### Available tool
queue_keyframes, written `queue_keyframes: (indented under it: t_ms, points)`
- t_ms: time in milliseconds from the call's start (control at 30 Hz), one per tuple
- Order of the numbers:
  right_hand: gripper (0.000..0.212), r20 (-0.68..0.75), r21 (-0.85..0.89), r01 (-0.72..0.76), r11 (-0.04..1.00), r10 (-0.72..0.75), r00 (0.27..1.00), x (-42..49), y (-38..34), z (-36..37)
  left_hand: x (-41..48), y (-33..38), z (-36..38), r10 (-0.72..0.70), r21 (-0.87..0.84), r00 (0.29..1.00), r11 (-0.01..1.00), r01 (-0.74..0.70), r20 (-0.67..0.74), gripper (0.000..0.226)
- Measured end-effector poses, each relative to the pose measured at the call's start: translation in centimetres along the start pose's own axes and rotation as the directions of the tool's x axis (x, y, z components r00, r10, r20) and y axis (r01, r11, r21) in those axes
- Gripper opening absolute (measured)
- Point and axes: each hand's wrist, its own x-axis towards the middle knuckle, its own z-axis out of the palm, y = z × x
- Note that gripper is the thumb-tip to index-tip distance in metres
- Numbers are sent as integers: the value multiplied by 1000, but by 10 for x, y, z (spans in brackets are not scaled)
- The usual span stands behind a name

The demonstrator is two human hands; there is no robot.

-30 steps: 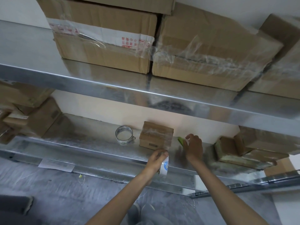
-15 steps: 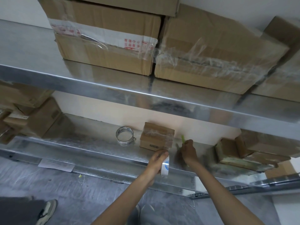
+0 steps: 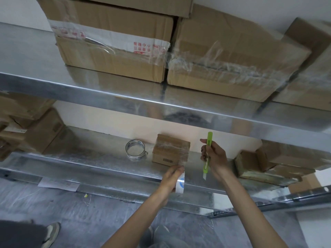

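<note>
At lower left of the frame, stacked brown cartons (image 3: pixel 35 133) sit on the lower shelf (image 3: pixel 107 158), which is bare metal; a white paper slip (image 3: pixel 58 183) hangs on its front edge, its print too small to read. Left of centre stands a nearly spent tape ring (image 3: pixel 135 156), on its side. Just right of it, at frame centre, is the small cardboard box (image 3: pixel 171 152), brown, wrapped in glossy clear tape, with a black barcode on its front face; the digits are illegible. The left hand (image 3: pixel 172 178) is below the box at the shelf edge, its fingers grasping a white tape roll (image 3: pixel 180 183) that bears a blue round mark, unreadable. The right hand (image 3: pixel 215 158), right of the box, has its fingers clenched round a lime-green utility knife (image 3: pixel 208 142), blade end pointing down. At upper left, a large carton (image 3: pixel 114 38) carries a white band with red characters, not legible.
</note>
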Motion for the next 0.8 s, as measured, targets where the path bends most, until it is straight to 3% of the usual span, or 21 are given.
queue_keyframes:
  t_ms: [167, 267, 300, 400, 433, 533, 667, 800]
  points:
    - [17, -43, -252, 110, 961, -125, 991, -10, -13, 5, -1, -2, 1, 5, 10, 1000, 1000, -5, -1, 8]
    - [21, 13, -465, 214, 859, -234, 972, -12, -9, 6, -2, -3, 0, 7, 4, 1000, 1000, -7, -1, 10]
    - [27, 46, -578, 278, 768, -309, 950, -12, -8, 6, -2, -3, 0, 5, 2, 1000, 1000, -5, -2, 12]
    - [51, 207, -875, 400, 274, -535, 819, -15, -5, 5, -3, -4, 1, 0, 9, 1000, 1000, 0, 1, 13]
    - [51, 217, -886, 397, 240, -542, 812, -17, -7, 6, -4, -4, 1, 2, 10, 1000, 1000, -2, -2, 15]
    - [40, 192, -825, 410, 390, -488, 851, -27, -7, 14, -6, -2, 2, 3, 10, 1000, 1000, -3, -17, 33]
    - [16, 158, -703, 435, 562, -473, 867, -39, 0, 26, -7, -2, 2, 7, -6, 1000, 1000, -7, -15, 30]
    - [15, 174, -664, 468, 584, -488, 855, -46, 12, 36, -9, 0, 3, 21, -14, 1000, 1000, -21, -12, 40]
